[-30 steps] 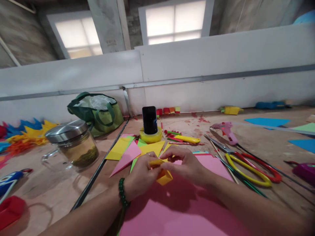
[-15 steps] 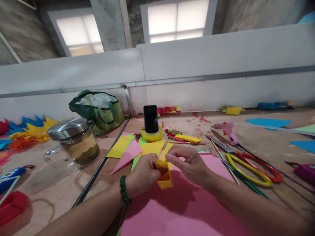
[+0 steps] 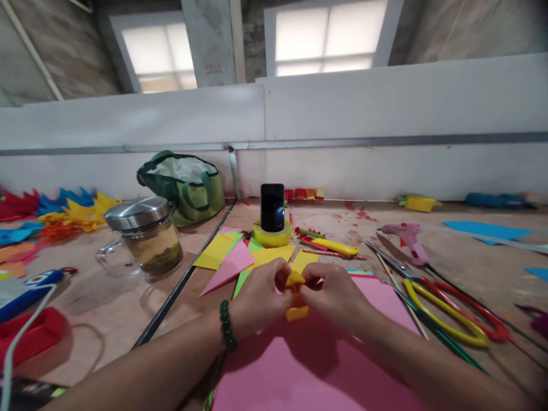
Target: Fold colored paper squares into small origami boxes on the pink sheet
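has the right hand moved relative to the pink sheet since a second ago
Yes. The right hand has come back from the far edge of the pink sheet and closed in on the yellow paper.

Both forearms reach forward and converge, the left hand [image 3: 261,297] and right hand [image 3: 336,295] meeting fingertip to fingertip, fingers curled in a pinch.

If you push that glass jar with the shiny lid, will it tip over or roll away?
Probably neither. The glass jar stands upright on a wide flat base, so it would likely slide on the table. It looks partly filled, so it is probably fairly heavy. Its side handle should stop any rolling, though glass may break if knocked off.
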Demonstrator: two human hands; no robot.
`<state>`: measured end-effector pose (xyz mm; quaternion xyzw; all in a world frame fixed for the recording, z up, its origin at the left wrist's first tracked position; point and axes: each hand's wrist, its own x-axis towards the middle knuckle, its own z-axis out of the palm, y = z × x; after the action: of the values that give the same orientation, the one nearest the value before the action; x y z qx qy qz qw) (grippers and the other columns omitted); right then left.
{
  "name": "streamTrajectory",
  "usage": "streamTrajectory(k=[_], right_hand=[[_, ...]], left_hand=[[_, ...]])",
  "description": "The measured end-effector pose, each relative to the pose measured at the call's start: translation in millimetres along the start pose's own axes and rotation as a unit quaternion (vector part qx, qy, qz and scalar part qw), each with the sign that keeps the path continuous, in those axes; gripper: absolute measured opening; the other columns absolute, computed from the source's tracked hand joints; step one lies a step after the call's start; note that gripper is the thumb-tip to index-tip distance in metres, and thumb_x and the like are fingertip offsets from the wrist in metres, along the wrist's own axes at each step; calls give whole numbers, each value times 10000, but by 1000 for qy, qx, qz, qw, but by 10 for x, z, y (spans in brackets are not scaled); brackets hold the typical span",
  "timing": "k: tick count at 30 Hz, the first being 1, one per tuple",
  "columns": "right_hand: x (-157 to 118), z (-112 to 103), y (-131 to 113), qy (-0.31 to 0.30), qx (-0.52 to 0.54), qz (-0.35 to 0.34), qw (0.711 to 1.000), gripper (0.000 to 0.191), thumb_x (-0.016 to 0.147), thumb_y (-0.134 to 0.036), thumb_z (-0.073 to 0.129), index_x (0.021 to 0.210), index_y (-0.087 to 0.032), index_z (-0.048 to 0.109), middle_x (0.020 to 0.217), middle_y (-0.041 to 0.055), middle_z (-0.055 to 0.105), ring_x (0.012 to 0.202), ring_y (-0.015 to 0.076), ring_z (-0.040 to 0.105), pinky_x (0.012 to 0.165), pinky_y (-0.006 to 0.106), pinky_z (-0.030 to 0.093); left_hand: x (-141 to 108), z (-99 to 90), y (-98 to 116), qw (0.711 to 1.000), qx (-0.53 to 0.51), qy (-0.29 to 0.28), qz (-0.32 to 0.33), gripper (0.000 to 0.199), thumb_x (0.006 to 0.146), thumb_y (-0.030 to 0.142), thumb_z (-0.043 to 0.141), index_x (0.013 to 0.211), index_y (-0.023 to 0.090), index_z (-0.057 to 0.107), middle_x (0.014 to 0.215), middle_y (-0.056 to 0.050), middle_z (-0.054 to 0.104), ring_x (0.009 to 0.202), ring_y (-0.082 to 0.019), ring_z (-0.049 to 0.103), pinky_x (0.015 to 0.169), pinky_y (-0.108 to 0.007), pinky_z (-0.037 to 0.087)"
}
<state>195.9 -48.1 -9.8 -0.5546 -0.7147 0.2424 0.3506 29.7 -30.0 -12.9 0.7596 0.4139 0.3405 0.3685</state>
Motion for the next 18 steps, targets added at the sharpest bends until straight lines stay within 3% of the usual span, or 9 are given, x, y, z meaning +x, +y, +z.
streamTrajectory(k=[2,4,7,11,15,18], right_hand=[[23,-44,-5,14,5,4,1000,127,639,-154,497,571,-169,603,553,-16,564,538,116,484,488,226,341],[51,-94,-8,21,14,17,1000,149,645,-176,497,584,-166,633,576,-4,597,549,124,506,498,230,354],[87,-153,-11,19,38,44,998,148,635,-217,516,570,-160,637,581,7,611,558,135,523,518,241,378],[87,-155,-23,13,58,43,997,147,643,-240,536,607,-158,652,608,17,633,585,149,553,549,253,413],[36,-97,-27,28,23,18,999,121,650,-209,526,581,-173,618,564,1,598,539,135,523,494,239,382],[2,-67,-29,39,-40,-18,998,102,645,-180,516,589,-181,601,572,3,600,546,140,521,505,249,377]], left_hand=[[31,-34,17,991,-125,-30,-41,301,574,136,528,871,154,573,762,-4,587,670,-132,533,581,-224,409],[61,-72,37,958,-259,-52,-108,393,562,185,523,947,138,590,798,-26,595,677,-140,553,570,-226,429],[80,-113,78,917,-351,-51,-181,319,634,323,535,836,96,635,740,-52,595,659,-141,565,545,-210,417],[62,-140,128,925,-330,-68,-175,333,689,417,562,650,93,629,610,-30,564,558,-113,522,517,-207,392],[59,-140,118,962,-208,-80,-157,189,610,243,592,680,94,685,576,15,542,514,-74,440,502,-190,331],[64,-119,86,973,-160,-86,-145,206,571,164,518,657,103,694,521,39,487,493,-70,378,492,-196,299]])
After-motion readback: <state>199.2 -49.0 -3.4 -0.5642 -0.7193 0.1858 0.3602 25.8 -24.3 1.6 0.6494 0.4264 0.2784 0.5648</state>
